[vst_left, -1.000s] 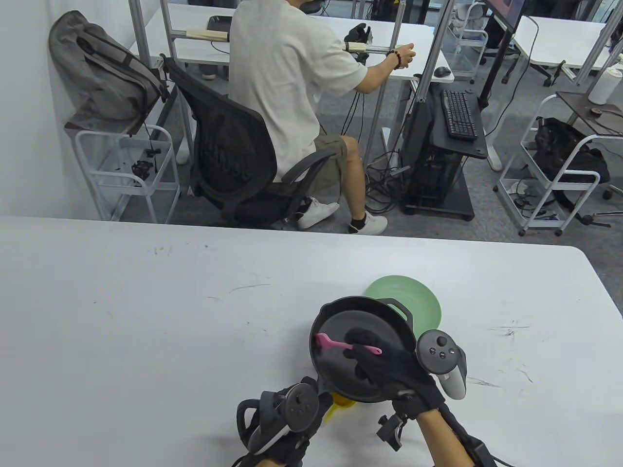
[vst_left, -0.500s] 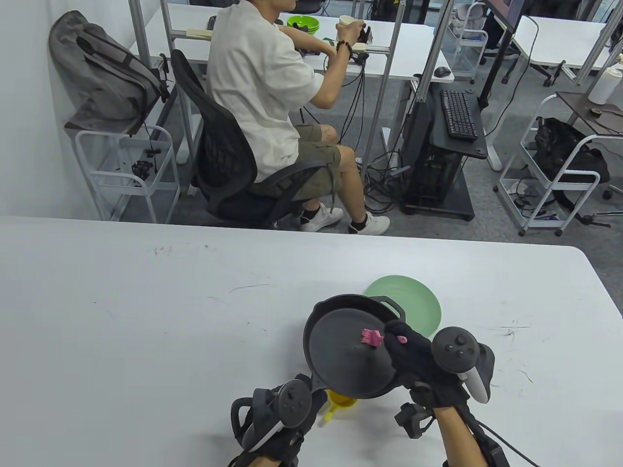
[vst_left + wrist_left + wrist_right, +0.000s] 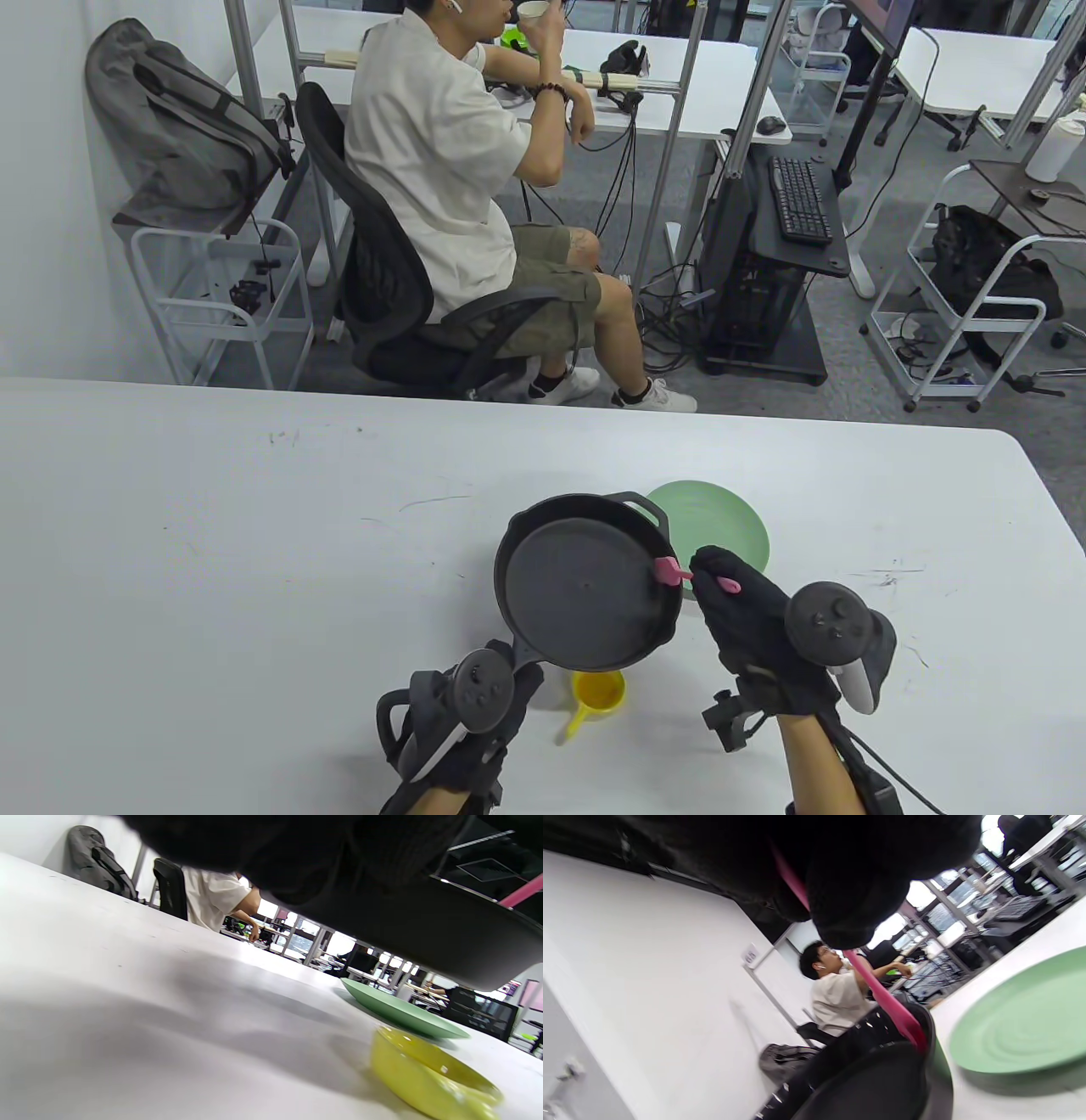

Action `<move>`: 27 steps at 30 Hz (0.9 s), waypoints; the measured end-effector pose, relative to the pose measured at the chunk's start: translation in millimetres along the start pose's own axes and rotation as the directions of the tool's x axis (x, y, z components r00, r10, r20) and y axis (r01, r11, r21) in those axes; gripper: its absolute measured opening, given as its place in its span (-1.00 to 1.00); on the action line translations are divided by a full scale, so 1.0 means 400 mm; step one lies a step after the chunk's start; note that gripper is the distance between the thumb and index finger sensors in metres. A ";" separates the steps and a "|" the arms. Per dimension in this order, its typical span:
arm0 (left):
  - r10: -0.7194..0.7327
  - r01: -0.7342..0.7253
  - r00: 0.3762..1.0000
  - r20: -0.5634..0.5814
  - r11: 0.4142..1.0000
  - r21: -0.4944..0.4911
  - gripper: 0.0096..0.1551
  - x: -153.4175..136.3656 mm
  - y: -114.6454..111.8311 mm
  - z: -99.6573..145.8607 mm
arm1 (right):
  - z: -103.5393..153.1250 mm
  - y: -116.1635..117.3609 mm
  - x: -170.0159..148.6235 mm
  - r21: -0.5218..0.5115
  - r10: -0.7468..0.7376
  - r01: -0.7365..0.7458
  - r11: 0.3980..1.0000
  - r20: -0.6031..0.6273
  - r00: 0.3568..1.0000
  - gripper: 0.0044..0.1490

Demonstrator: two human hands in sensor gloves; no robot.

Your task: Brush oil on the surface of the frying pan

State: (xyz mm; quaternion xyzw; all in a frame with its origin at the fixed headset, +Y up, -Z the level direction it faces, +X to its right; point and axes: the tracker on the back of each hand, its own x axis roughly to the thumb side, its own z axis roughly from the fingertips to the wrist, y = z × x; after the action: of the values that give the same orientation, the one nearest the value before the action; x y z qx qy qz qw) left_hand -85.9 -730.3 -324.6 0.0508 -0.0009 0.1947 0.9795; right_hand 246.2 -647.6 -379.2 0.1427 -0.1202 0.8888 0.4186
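Observation:
A black frying pan (image 3: 585, 590) is held above the table, tilted. My left hand (image 3: 488, 709) grips its handle at the near side. From below it shows in the left wrist view (image 3: 424, 929). My right hand (image 3: 747, 611) pinches a pink silicone brush (image 3: 670, 573) by its handle, with the brush head touching the pan's right rim. The brush handle (image 3: 882, 997) runs down to the pan (image 3: 874, 1086) in the right wrist view.
A green plate (image 3: 721, 526) lies on the table just behind and right of the pan. A small yellow bowl with a handle (image 3: 598, 692) sits under the pan's near edge. The white table (image 3: 254, 552) stretches left. A person sits beyond the far edge.
The pan has shifted left and away from me. The brush swept from the pan's left side across to its right rim as my right hand drew back to the right.

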 end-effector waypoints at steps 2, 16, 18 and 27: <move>0.007 -0.007 1.000 -0.026 1.000 0.008 -0.31 -0.018 0.007 -0.003 | 0.002 -0.011 0.004 0.001 -0.054 0.054 0.999 0.033 0.998 -0.51; -0.006 0.006 0.994 -0.110 1.000 -0.002 -0.31 -0.070 0.007 -0.016 | 0.004 0.147 0.068 0.488 0.024 -0.152 0.860 0.258 0.966 -0.51; -0.009 0.009 0.994 -0.107 1.000 -0.003 -0.31 -0.069 0.006 -0.016 | 0.009 0.178 0.075 0.496 0.068 -0.206 0.844 0.281 0.957 -0.51; -0.012 0.012 0.995 -0.103 1.000 -0.007 -0.31 -0.066 0.005 -0.015 | 0.022 0.225 0.085 0.611 0.051 -0.218 0.761 0.280 0.959 -0.53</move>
State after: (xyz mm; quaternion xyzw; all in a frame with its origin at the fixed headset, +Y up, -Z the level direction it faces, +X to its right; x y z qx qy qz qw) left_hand -111.3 -737.8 -331.0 0.0374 0.0492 0.1911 0.9796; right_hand 156.6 -682.1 -367.4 0.3759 0.1265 0.8798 0.2619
